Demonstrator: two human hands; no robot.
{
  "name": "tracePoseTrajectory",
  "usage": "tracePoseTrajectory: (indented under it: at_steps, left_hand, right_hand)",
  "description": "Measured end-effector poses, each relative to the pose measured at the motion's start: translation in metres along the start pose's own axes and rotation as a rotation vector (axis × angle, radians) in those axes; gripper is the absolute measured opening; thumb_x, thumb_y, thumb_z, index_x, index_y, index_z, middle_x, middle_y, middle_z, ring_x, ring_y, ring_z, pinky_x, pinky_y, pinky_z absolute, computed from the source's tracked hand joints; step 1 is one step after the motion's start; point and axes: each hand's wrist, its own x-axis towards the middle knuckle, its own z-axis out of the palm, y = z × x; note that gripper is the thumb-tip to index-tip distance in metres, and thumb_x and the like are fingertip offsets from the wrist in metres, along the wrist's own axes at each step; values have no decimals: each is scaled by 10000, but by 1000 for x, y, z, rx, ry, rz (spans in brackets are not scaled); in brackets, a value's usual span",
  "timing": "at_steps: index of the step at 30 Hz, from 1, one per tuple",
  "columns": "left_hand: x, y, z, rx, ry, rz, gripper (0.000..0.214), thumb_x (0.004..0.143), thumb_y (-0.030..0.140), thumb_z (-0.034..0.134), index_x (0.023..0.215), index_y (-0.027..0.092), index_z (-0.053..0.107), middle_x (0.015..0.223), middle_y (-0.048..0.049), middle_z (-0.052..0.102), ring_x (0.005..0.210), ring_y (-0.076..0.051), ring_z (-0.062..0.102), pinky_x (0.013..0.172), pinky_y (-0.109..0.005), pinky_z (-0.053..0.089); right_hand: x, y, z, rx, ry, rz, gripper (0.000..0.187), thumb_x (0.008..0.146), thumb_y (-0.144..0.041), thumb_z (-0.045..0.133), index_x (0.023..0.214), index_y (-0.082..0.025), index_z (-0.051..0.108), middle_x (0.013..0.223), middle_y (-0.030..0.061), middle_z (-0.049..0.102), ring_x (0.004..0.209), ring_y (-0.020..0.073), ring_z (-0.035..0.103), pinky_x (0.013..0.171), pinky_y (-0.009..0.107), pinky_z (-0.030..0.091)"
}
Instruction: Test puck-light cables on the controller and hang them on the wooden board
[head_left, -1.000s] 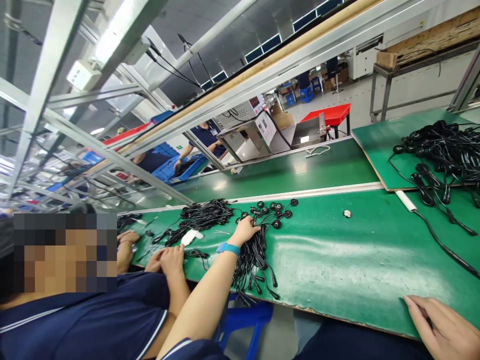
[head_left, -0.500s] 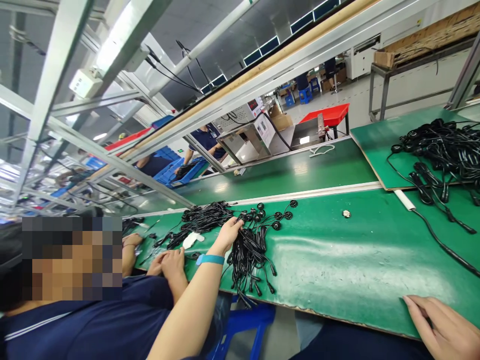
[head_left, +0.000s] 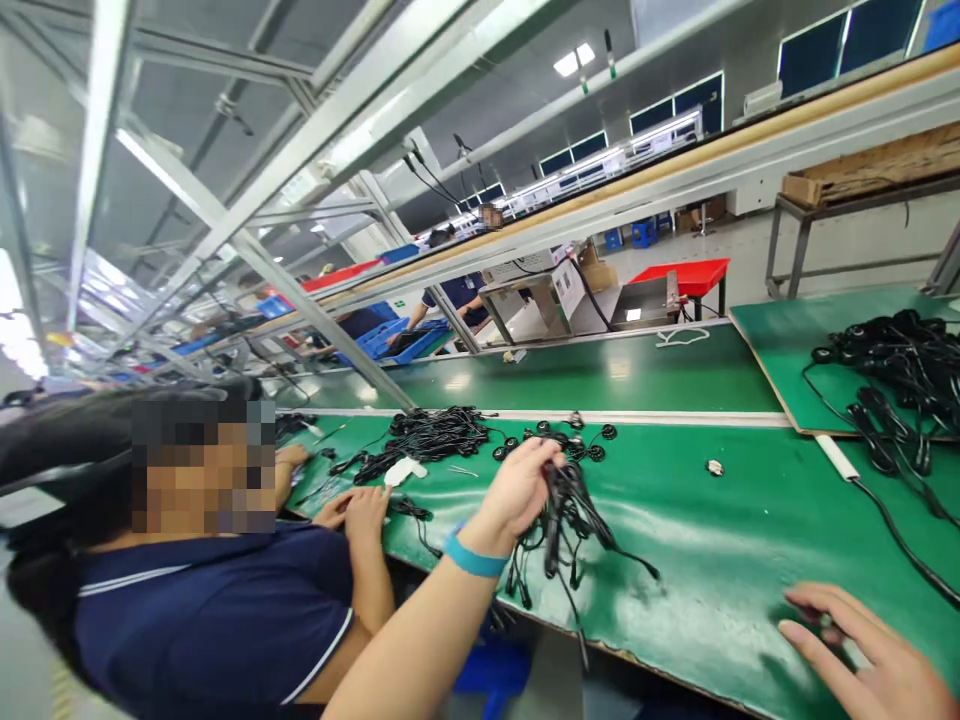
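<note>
a worker's left hand (head_left: 525,485) grips a bunch of black cables (head_left: 566,500) just above the green tabletop (head_left: 675,530), centre of the frame, while the right hand (head_left: 862,640), lower right, is spread with fingers parted and no cable visible in it. from where i stand, a snag looks the likeliest trouble: the held strands cross others beneath them, so a sharp pull could drag neighbours along or tighten a knot. the round black ends (head_left: 596,453) behind the fist could catch on one another for the same reason. loose tips dangle toward the front edge, lower centre, where the weight of the cords might draw some off if the grip slackened.

by count: two hands of the worker's own, one blue wristband (head_left: 478,553), and, left of centre, two hands of the nearest co-worker (head_left: 210,610). one large cable pile (head_left: 439,433) lies near the centre, another heap (head_left: 907,370) at the right edge. at least six round ends show; the cables are too tangled to number. one white scrap (head_left: 405,470), one small pale lump (head_left: 715,467), one white tube (head_left: 836,458).
</note>
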Motion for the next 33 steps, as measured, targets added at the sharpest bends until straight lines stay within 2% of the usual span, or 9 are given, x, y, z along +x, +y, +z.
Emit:
tracePoseTrajectory:
  at_steps: [2, 4, 7, 10, 15, 20, 25, 29, 33]
  left_hand:
    - [-8, -22, 35, -109, -76, -92, 375, 674, 375, 878, 790, 148, 602, 713, -10, 614, 657, -117, 568, 623, -229, 471]
    - [-15, -47, 65, -225, -127, -179, 360, 669, 347, 871, 786, 151, 593, 709, -12, 614, 628, -124, 577, 608, -248, 477]
    - [-23, -82, 100, -393, -136, -245, 376, 648, 320, 871, 789, 167, 558, 710, -7, 611, 618, -134, 590, 621, -275, 499]
    - [-29, -107, 117, -509, -68, -240, 426, 632, 335, 884, 805, 182, 526, 725, -12, 627, 622, -139, 593, 627, -282, 502]
    - [-36, -134, 113, -618, 109, -213, 467, 654, 359, 900, 875, 210, 517, 741, -3, 628, 620, -148, 583, 628, -299, 500]
    - [-51, -159, 101, -594, 188, -179, 450, 668, 392, 920, 861, 226, 550, 825, -29, 657, 756, -174, 638, 747, -318, 526]
    - [-79, -177, 95, -492, 47, -281, 453, 720, 456, 882, 944, 224, 563, 1008, -71, 702, 969, -211, 669, 835, -348, 534]
    - [-96, -181, 88, -346, -82, -434, 479, 716, 450, 888, 1019, 205, 610, 1133, -112, 701, 1051, -236, 675, 914, -386, 533]
    - [-102, -178, 72, -123, -309, -526, 531, 733, 525, 858, 1054, 144, 672, 1127, -181, 713, 949, -255, 715, 878, -394, 549]
  right_hand:
    - [23, -27, 3, 81, -125, -21, 606, 844, -706, 690, 1321, -335, 665, 1433, 64, 568, 1231, 302, 589, 916, 329, 586]
    - [43, -53, 12, 241, -283, -30, 730, 860, -731, 665, 1449, -311, 567, 1509, 94, 495, 1381, 328, 467, 1096, 428, 489]
    - [58, -81, 33, 568, -515, -2, 906, 811, -814, 666, 1471, -206, 543, 1469, 175, 519, 1384, 365, 460, 1168, 502, 397]
    - [50, -91, 50, 816, -637, 131, 901, 770, -817, 720, 1382, -165, 614, 1349, 184, 608, 1287, 378, 545, 1122, 501, 441]
    - [28, -91, 56, 1079, -726, 389, 622, 838, -642, 781, 1278, -214, 676, 1135, 104, 702, 1107, 300, 649, 1029, 432, 503]
    - [34, -84, 43, 1032, -793, 498, 498, 806, -477, 856, 1202, -214, 706, 991, 44, 702, 949, 212, 663, 837, 286, 546]
    - [55, -65, 7, 733, -778, 566, 608, 744, -587, 856, 1142, -161, 681, 908, 43, 682, 665, 148, 585, 559, 238, 496]
    - [74, -48, -30, 389, -701, 421, 600, 788, -682, 782, 1008, -138, 657, 792, 15, 641, 620, 134, 536, 522, 229, 427]
    - [84, -36, -55, 58, -651, 341, 542, 880, -661, 679, 1037, -143, 648, 709, 9, 611, 594, 163, 550, 523, 260, 422]
